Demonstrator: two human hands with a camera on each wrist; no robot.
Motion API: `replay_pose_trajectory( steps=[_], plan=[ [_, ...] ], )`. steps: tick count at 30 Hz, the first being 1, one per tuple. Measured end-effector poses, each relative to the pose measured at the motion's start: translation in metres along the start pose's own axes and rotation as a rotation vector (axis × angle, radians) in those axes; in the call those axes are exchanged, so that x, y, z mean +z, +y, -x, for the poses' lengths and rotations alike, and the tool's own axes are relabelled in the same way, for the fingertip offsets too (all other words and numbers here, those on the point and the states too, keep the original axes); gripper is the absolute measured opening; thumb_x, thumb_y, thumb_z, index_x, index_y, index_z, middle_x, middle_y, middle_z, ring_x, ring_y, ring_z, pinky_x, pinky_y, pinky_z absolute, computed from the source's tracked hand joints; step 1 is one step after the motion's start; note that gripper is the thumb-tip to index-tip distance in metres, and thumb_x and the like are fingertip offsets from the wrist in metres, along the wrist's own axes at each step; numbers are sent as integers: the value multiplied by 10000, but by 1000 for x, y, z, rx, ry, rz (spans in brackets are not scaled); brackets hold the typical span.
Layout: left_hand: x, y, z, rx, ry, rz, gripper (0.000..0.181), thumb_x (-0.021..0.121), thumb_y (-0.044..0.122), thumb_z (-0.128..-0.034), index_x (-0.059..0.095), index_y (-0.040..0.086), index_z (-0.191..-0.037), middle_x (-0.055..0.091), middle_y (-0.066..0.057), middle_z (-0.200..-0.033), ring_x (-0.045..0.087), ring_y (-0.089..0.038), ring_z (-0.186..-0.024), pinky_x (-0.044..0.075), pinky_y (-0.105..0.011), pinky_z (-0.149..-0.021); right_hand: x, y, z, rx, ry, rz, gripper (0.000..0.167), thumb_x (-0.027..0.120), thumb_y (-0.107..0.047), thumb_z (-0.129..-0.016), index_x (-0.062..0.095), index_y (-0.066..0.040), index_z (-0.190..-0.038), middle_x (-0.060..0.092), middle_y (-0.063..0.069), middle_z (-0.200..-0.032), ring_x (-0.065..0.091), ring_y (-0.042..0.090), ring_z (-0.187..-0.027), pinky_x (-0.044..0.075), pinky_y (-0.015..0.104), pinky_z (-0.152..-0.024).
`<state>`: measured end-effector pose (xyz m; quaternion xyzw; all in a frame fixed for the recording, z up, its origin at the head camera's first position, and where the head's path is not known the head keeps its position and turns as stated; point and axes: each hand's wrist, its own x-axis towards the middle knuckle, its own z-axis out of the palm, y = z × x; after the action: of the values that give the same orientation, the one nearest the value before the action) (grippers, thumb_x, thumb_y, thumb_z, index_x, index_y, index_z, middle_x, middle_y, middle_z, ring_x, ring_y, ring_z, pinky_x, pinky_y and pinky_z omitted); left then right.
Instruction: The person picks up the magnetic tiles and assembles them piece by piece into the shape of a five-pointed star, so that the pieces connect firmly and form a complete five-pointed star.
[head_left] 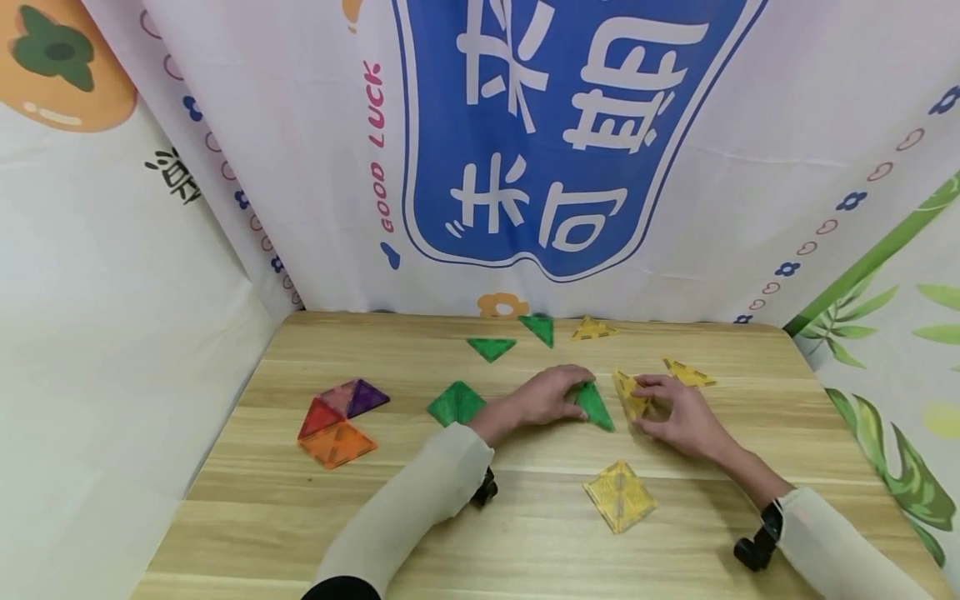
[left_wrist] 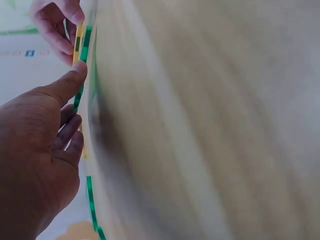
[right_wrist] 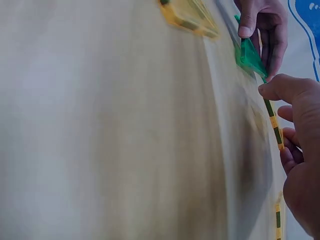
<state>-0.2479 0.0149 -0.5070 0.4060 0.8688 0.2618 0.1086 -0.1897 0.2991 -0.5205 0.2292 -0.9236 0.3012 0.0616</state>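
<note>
My left hand point(head_left: 551, 393) pinches a translucent green triangular magnetic tile point(head_left: 595, 407) between thumb and fingers, a little right of the table's middle. Facing it, my right hand point(head_left: 681, 414) grips a yellow triangular magnetic tile point(head_left: 631, 394) by its edge. A narrow gap parts the two tiles in the head view. The left wrist view shows the green tile point(left_wrist: 85, 52) nearly edge-on under the left thumb, with the yellow one behind it. In the right wrist view the yellow tile point(right_wrist: 272, 120) runs along the right fingertips, its far end close to the green tile.
Red, pink, purple and orange tiles point(head_left: 337, 444) form a cluster at left. A green pair point(head_left: 456, 404) lies beside the left wrist, and a yellow square of tiles point(head_left: 620, 497) lies nearer. Loose green point(head_left: 491, 348) and yellow triangles point(head_left: 688, 372) lie toward the back, before the hanging cloth.
</note>
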Motion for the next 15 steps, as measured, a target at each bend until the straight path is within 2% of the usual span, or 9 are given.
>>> replay_pose_trajectory(
  steps=[8,15],
  plan=[
    [10,12,8,50,-48,-30,674,795,305,-970,528,42,-1530,564,-80,-1548,496,-187,-1460,364,-260,-1215,4,-8,18,-26,-43,-29,453,946,-144,-778,792,-42,-1191,676,142,-1381,624,404,-1273,502,600,-1044],
    [15,18,10,77,-58,-35,668,804,307,-962,545,34,-1514,585,-81,-1525,520,-179,-1437,373,-241,-1201,8,-7,27,-85,-33,-12,421,959,-150,-772,808,-78,-1158,687,114,-1368,635,366,-1257,511,355,-1043]
  ],
)
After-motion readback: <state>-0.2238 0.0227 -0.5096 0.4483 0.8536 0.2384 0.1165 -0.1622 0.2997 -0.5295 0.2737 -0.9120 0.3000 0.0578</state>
